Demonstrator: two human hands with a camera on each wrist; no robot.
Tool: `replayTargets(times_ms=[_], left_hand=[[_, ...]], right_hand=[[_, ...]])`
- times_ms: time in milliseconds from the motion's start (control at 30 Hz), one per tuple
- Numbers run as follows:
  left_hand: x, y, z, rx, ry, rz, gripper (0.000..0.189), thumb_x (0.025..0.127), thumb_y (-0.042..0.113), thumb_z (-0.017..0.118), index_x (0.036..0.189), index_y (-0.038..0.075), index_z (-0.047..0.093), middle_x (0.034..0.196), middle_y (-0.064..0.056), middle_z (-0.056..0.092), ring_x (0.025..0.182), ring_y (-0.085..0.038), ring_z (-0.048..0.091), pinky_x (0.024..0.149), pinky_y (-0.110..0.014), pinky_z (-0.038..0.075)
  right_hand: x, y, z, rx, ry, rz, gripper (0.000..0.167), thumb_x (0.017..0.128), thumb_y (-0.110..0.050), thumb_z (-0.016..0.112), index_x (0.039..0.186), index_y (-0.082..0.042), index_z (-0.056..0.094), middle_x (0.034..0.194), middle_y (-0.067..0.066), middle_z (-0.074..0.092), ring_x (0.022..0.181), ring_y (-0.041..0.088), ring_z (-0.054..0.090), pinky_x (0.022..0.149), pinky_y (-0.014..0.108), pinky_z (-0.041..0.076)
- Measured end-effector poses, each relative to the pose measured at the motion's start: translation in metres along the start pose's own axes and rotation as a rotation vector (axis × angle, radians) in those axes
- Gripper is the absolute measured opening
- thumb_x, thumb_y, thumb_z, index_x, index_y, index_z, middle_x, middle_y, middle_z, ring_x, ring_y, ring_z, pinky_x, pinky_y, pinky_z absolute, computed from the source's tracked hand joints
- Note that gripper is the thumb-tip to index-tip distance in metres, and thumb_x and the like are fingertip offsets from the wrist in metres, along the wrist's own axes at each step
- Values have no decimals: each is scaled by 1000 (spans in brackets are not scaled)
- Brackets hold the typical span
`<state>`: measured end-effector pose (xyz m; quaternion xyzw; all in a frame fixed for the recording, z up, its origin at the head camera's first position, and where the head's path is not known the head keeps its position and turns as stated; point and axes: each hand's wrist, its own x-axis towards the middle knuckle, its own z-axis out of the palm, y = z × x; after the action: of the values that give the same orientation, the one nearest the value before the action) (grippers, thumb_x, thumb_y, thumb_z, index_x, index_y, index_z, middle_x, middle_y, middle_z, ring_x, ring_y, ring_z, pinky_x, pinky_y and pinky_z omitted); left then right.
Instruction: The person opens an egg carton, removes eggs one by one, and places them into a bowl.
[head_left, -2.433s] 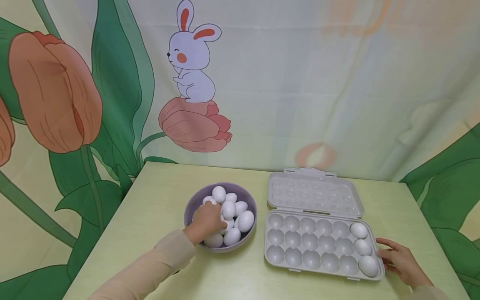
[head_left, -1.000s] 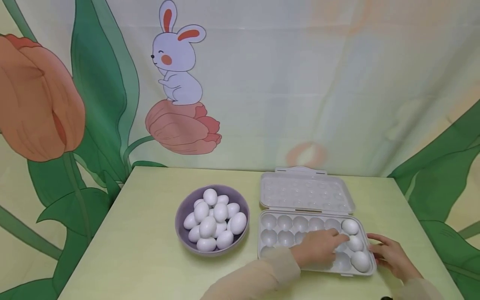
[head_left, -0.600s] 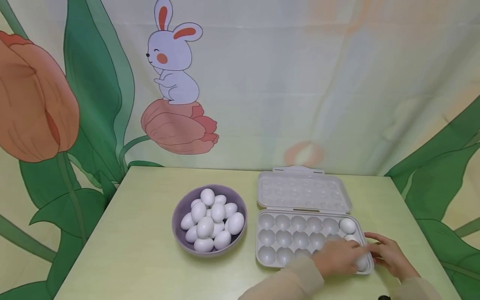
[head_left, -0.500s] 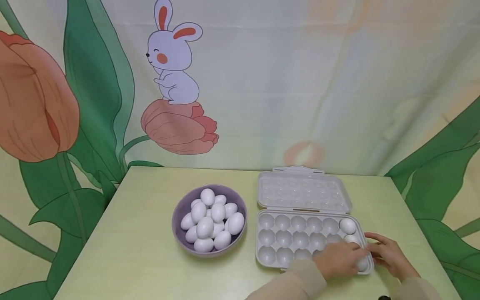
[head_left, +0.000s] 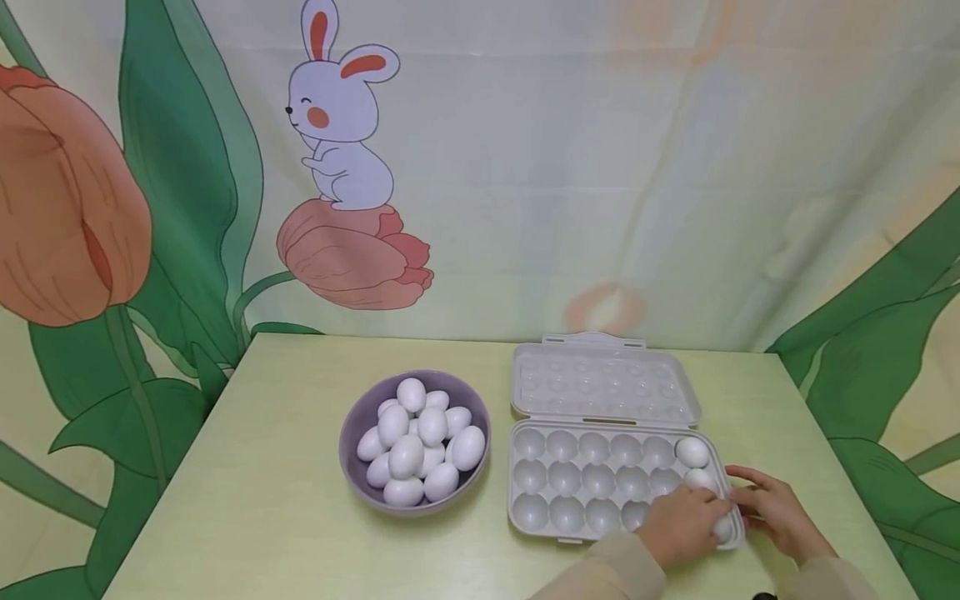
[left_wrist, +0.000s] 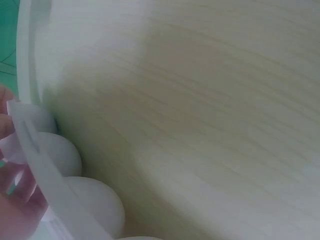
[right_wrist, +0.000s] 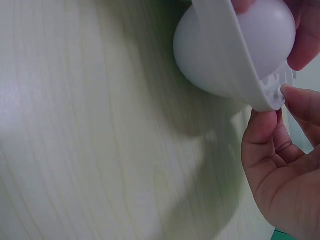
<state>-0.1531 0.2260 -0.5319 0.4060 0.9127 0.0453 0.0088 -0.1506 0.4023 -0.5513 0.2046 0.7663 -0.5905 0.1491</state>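
A grey egg tray (head_left: 618,462), its lid folded back, stands on the right of the table in the head view. White eggs, one at the far corner (head_left: 692,452), sit in its rightmost column. My left hand (head_left: 681,525) reaches over the tray's front right corner. Its fingers lie around the front egg (right_wrist: 270,37), which sits in its cup in the right wrist view. My right hand (head_left: 780,510) pinches the tray's right rim between thumb and fingers. In the left wrist view, rounded undersides of the cups (left_wrist: 95,205) bulge below the tray's edge.
To the left stands a purple bowl (head_left: 365,493) heaped with several white eggs (head_left: 406,457). The tray's ridged lid (head_left: 607,383) lies toward the back. A printed curtain (head_left: 510,167) hangs behind the pale table (head_left: 255,467). A small dark object (head_left: 765,596) shows at the lower edge.
My left hand has left the bowl, moved right across the tray and come down at the front right egg. The right hand has stayed at the tray's right end. The head view has shifted slightly.
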Motion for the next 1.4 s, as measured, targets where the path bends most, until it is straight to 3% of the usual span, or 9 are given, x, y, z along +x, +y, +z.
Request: replayTargets(times_ms=[167,400,500,767,867,967,1133,1267,1400], left_hand=[[2,2,-2,39,-12,5,46,79,44,58,122,40,45,116,22,50,97,-1,49,62,-16,44],[3,3,2,81,19,-1,45,78,48,57,121,41,46,113,22,50,94,-1,49,59,-16,42],[1,0,6,80,64,7,44,77,48,58,119,41,47,112,22,51,92,0,49,58,-15,41],[-5,-15,17,-112,284,96,43,72,46,63,112,32,56,103,17,59,85,1,54,66,-11,38],[-6,-18,17,-139,318,109,43,73,48,62,112,31,56,102,16,59,85,2,53,70,-10,37],[-8,-19,11,-223,300,75,42,72,48,63,110,31,57,100,16,58,84,3,52,69,-8,33],[-8,-22,-8,-479,251,-39,36,70,40,66,103,28,58,92,12,54,75,4,46,61,-5,28],[-7,-33,-27,-609,231,-65,32,71,36,67,100,26,58,90,11,53,75,5,44,60,-4,30],[-7,-49,-51,-622,156,-36,32,72,36,65,101,26,57,90,12,53,76,5,44,59,-5,31]], right_hand=[[0,-1,0,-19,16,12,50,83,-11,54,129,-1,37,72,-6,58,66,8,55,58,26,46],[1,-1,0,-16,18,24,53,83,-12,54,131,0,35,72,-6,58,66,8,56,58,25,46],[2,0,1,-17,19,22,52,83,-12,54,131,0,35,72,-5,58,66,8,55,57,25,46],[1,0,2,-4,6,8,39,84,-13,54,122,-12,47,71,-6,57,65,8,55,58,25,46],[0,0,1,-10,6,0,37,84,-15,55,120,-15,49,72,-6,58,66,8,55,58,25,46],[1,1,1,-6,-2,-13,29,84,-15,55,111,-25,52,72,-7,58,66,7,55,59,25,46],[0,0,1,8,-16,-27,26,84,-13,53,93,-38,51,72,-7,58,65,7,55,60,26,47],[-2,-1,1,4,-12,-14,25,83,-13,55,95,-36,52,71,-7,57,63,7,54,58,25,46],[-2,-2,2,-2,-9,-1,26,83,-14,55,105,-28,52,72,-6,57,64,8,54,58,25,46]])
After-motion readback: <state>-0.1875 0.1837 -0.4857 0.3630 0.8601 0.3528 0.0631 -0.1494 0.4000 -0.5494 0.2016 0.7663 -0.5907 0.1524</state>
